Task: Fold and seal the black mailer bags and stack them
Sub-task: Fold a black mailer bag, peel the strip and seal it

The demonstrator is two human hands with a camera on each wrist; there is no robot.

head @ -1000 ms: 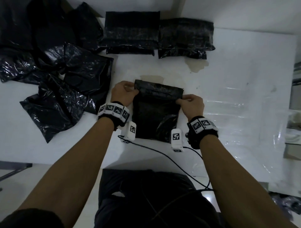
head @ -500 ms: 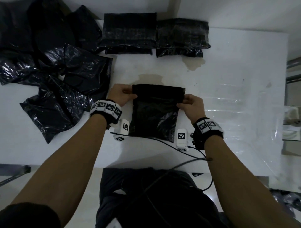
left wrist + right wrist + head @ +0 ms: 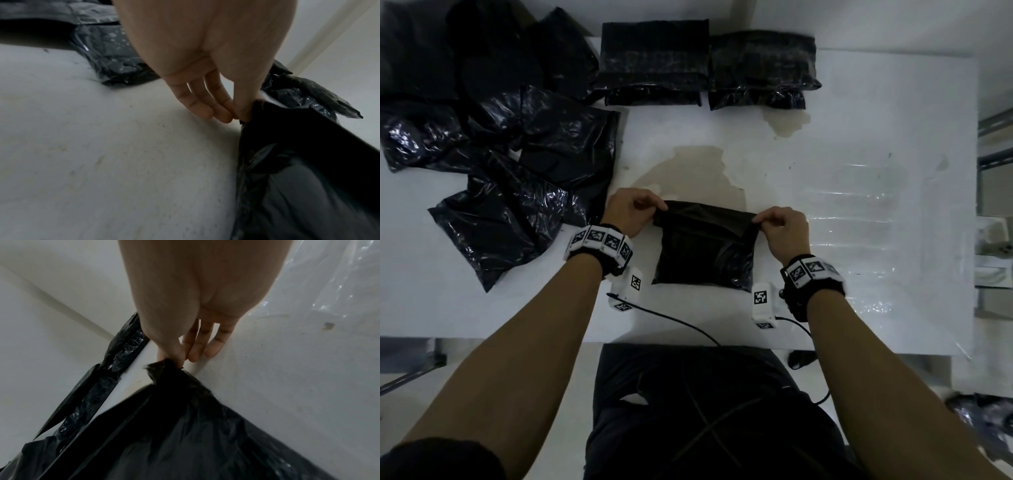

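A black mailer bag (image 3: 702, 250) lies in front of me on the white table (image 3: 859, 192). My left hand (image 3: 635, 214) pinches its far left corner between thumb and finger; in the left wrist view the left hand (image 3: 240, 113) holds the bag (image 3: 298, 162) at its edge. My right hand (image 3: 779, 224) pinches the far right corner, seen close in the right wrist view, where the hand (image 3: 174, 356) grips the bag's crumpled corner (image 3: 185, 426). The far edge is lifted off the table and folded toward me. Two folded stacks (image 3: 654, 61) (image 3: 762, 68) lie at the table's far edge.
A heap of loose crumpled black bags (image 3: 493, 164) covers the left of the table. Clear plastic film (image 3: 859, 233) lies on the right part. Stains (image 3: 688, 171) mark the table beyond the bag. Cables (image 3: 671, 318) hang from my wrists at the near edge.
Both hands have raised the bag's far edge and drawn it toward me; the flat bag now shows a lifted, folding top flap.
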